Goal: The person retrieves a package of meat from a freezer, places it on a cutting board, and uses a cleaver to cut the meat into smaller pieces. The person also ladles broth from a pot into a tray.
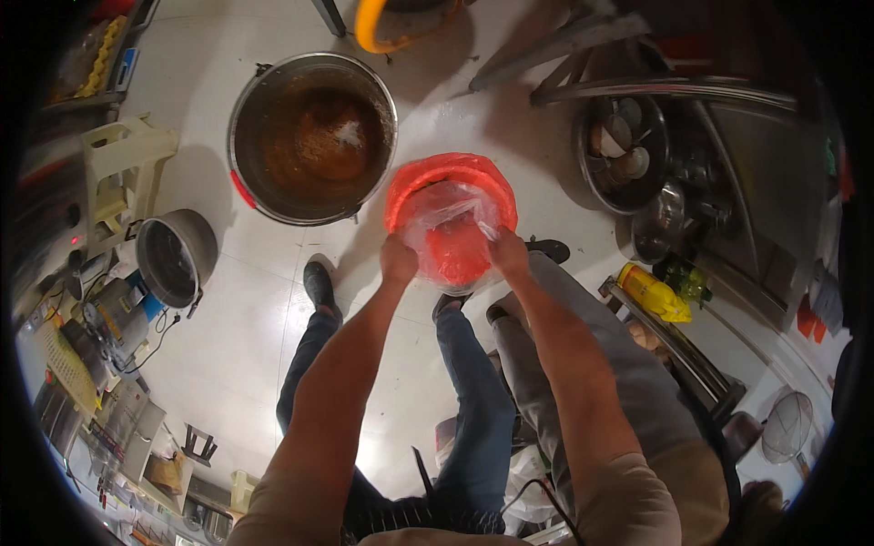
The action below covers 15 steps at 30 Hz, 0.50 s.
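A red round container, seemingly lined with red plastic, is on the floor before my feet. A clear plastic bag is spread over its near part, and red shows through the film. My left hand grips the bag's left edge with curled fingers. On the opposite side my right hand pinches a gathered fold of the same bag. What lies inside the container is mostly hidden by the film. Just beyond my left hand stands a large metal pot with brown liquid or residue and a whitish patch inside.
Close on my right stands another person in grey trousers. A metal basin of bowls is at the right, near a metal rack and yellow bottle. Leftward are a plastic stool, smaller pot and a cord.
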{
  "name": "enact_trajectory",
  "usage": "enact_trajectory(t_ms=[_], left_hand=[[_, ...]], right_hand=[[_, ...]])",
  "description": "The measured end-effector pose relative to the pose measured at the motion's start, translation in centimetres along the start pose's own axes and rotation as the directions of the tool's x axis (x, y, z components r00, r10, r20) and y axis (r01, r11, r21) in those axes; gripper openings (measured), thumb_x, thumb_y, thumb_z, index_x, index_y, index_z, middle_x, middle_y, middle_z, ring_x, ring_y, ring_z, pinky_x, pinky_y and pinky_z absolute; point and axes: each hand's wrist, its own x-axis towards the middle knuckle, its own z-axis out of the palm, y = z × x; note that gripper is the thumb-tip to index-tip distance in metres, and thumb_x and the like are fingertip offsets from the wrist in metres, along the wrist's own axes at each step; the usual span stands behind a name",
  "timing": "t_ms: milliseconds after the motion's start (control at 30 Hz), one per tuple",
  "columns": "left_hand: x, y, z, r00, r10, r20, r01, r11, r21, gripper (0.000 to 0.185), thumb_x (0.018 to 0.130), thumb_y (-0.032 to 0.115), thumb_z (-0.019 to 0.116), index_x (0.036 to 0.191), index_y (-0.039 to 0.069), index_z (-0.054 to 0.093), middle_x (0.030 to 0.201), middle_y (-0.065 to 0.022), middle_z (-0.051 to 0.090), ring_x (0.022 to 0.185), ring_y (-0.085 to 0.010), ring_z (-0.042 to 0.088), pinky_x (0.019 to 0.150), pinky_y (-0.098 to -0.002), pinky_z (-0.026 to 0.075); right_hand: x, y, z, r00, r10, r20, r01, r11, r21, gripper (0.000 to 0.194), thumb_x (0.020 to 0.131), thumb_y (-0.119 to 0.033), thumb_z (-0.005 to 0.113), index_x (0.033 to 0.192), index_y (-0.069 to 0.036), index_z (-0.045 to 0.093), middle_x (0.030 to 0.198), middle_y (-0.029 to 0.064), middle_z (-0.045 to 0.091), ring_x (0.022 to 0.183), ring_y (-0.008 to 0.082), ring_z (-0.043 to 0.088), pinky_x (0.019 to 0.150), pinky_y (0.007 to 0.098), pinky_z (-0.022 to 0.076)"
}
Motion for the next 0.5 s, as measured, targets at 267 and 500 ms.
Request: enact_trajectory(t_ms=[267,500], left_hand=[[6.9,0.6,-1.5,0.996,-0.024,-0.082,0.013,0.992,-0.129,0.034,0.088,0.03,0.058,0.079,-0.003,0.059,0.079,-0.027,0.061,0.072,-0.0443,0.058,0.068,-0.0466,0.047],[11.6,-2.1,1.2,0.963,-0.241,-0.121,0.204,0.945,-0.257,0.04,0.094,0.033,0.056,0.078,-0.003,0.061,0.072,-0.0225,0.059,0.071,-0.0308,0.059,0.07,-0.0459,0.046]], right_hand=[[12.0,2.4,-3.3,0.99,-0.12,-0.071,0.138,0.919,0.369,0.042,0.092,-0.042,0.061,0.088,0.0,0.067,0.082,0.0149,0.068,0.07,0.03,0.063,0.064,0.0398,0.0507],[21.7,1.0,-1.9,0.911,0.108,0.398,-0.34,0.743,0.576,0.04,0.094,-0.037,0.065,0.086,0.002,0.067,0.073,0.0097,0.064,0.06,0.0207,0.061,0.057,0.0354,0.0491]])
